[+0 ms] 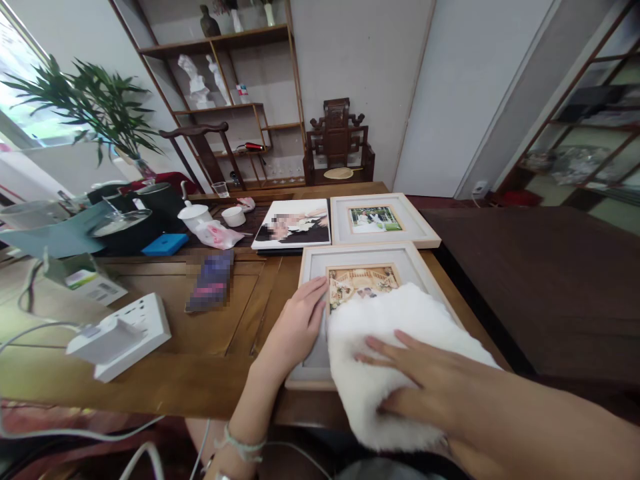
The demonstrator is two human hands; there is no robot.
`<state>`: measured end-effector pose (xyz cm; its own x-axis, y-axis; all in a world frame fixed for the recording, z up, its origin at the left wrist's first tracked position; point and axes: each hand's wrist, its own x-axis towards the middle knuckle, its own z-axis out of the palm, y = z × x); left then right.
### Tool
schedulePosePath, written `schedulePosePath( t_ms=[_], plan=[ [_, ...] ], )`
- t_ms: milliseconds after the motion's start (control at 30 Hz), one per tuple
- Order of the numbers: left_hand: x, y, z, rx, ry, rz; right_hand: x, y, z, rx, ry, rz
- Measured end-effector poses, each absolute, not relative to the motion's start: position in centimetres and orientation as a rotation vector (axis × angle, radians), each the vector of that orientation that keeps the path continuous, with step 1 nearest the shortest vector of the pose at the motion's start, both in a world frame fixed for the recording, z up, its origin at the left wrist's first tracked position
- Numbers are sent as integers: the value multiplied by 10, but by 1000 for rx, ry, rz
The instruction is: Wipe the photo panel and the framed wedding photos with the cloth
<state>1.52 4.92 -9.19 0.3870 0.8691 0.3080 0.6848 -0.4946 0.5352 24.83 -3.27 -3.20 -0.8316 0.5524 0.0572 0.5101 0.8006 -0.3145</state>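
A light wood picture frame [311, 347] lies flat on the table in front of me, its grey mat around a wedding photo [363, 280]. My left hand [301, 325] rests on the left side of its mat, fingers stretched out and touching the photo's edge. A white fluffy cloth [415, 310] covers the frame's lower right part and hangs over its near edge. Pressed into that cloth is my right hand [415, 373], which grips it with fingers spread and the thumb sunk in the pile. Part of the photo is hidden beneath the cloth.
Beyond lie another framed photo [385, 218] and a white-edged photo panel [293, 223]. On the left stand a power strip [133, 340], a small box [85, 280], a blurred dark item [210, 283], a blue box [165, 244], bowls and pots. A dark surface [545, 287] stretches out right.
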Motion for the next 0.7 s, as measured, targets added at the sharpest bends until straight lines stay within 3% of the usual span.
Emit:
schedulePosePath(
  t_ms=[400,533,700],
  plan=[
    [16,47,-87,2311,1373,770,251,92,-65,-1181,-2686,-288],
    [16,48,-88,2307,1375,775,243,86,-61,-1096,-2853,-244],
    [15,50,-92,2304,1364,792,242,26,-45,-988,-2979,172]
  ],
)
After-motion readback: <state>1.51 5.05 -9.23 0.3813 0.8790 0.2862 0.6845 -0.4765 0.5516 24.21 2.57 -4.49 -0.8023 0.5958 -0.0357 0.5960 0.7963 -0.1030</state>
